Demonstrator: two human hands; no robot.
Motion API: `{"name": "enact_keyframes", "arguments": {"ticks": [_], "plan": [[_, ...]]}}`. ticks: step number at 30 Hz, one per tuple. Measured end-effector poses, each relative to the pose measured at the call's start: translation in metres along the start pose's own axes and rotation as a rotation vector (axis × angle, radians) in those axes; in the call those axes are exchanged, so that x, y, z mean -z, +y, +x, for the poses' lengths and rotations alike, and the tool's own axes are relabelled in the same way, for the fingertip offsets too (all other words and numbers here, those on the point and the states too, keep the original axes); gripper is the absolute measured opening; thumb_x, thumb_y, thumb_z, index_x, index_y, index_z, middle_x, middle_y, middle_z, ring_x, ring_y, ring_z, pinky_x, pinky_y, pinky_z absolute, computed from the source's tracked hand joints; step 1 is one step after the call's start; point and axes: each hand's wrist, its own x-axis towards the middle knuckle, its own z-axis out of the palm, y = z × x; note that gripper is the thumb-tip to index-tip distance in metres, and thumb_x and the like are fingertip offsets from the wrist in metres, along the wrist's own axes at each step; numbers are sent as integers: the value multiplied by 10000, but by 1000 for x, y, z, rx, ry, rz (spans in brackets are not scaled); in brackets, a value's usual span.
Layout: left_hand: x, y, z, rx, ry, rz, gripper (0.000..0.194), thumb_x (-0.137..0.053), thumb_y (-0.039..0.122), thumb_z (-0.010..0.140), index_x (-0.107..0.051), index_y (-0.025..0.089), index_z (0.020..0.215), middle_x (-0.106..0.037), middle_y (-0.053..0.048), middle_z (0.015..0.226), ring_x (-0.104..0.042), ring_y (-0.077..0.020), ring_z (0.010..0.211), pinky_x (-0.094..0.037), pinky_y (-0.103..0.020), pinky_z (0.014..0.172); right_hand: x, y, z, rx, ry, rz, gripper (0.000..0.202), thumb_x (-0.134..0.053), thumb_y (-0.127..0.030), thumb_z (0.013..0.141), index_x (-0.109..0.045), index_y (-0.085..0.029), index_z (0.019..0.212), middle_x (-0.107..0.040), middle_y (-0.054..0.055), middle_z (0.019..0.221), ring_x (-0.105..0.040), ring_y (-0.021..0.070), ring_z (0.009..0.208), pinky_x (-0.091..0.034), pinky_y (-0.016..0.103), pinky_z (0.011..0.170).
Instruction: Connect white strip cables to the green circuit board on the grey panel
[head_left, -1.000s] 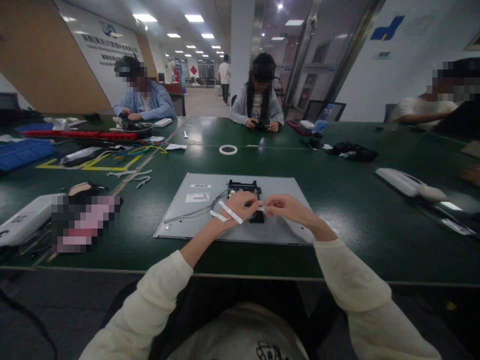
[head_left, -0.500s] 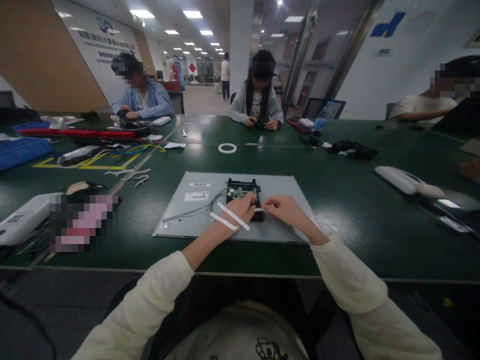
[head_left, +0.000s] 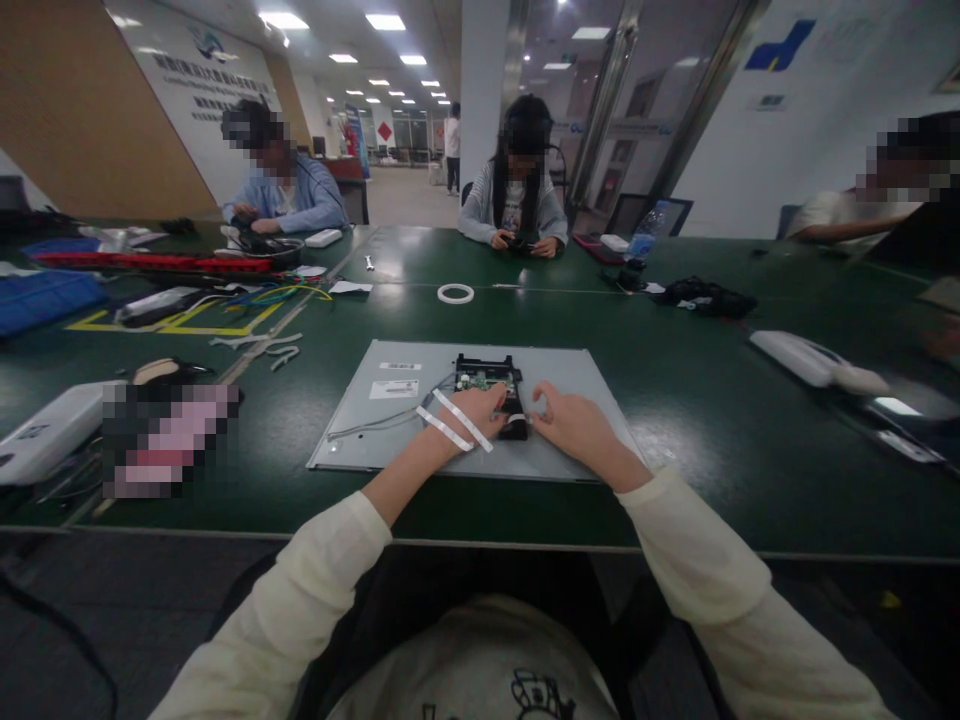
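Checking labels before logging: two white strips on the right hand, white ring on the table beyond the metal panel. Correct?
Wrong hand: the head view shows the two white strips on the left hand. The white ring on the table beyond the metal panel is correct.

Left hand (head_left: 474, 412) near right hand (head_left: 577, 424), both bent-fingered

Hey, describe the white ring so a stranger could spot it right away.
On the green table, find the large grey panel near the front edge. Beyond its far edge lies a flat white ring. Its open, round centre sets it apart from the white paper to its left.
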Motion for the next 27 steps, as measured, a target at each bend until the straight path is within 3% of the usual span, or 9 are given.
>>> {"name": "enact_keyframes", "arguments": {"ticks": [7,12,17,20,27], "plan": [[9,-7,-9,-64,-35,132,261,-422,187,833,-454,169,1092,-661,-91,815,-649,-265,779,-485,-344,653,2,5,-1,8,51,-62,265,-467,-220,801,-490,-193,1063,-615,20,666,-578,185,624,-241,250,530],[8,-5,-10,-132,-35,221,267,-390,148,839,-451,154,1099,-669,-102,770,-660,-283,740,-488,-359,621,9,-3,-4,67,203,377,145,-474,-225,816,-524,-178,943,-590,-16,614,-547,128,565,-342,227,580],[16,-4,-10,-113,28,180,262,-382,173,860,-439,165,1115,-675,-91,794,-661,-282,766,-484,-347,618,27,-32,-22,178,62,842,272,-446,-325,872,-460,-190,1108,-671,11,798,-623,134,709,-420,219,597],[23,-2,-7,-48,37,151,221,-385,221,881,-443,155,1084,-673,-94,815,-658,-275,799,-480,-334,638,28,-51,-32,206,-16,925,293,-477,-336,867,-444,-204,1126,-681,16,855,-634,137,760,-442,232,634],[39,2,-4,24,-8,133,223,-400,222,886,-419,153,1097,-660,-104,863,-647,-248,867,-471,-325,715,14,-64,-23,209,7,1089,309,-595,-269,789,-471,-203,1064,-664,-5,774,-641,140,738,-482,253,671]]}}
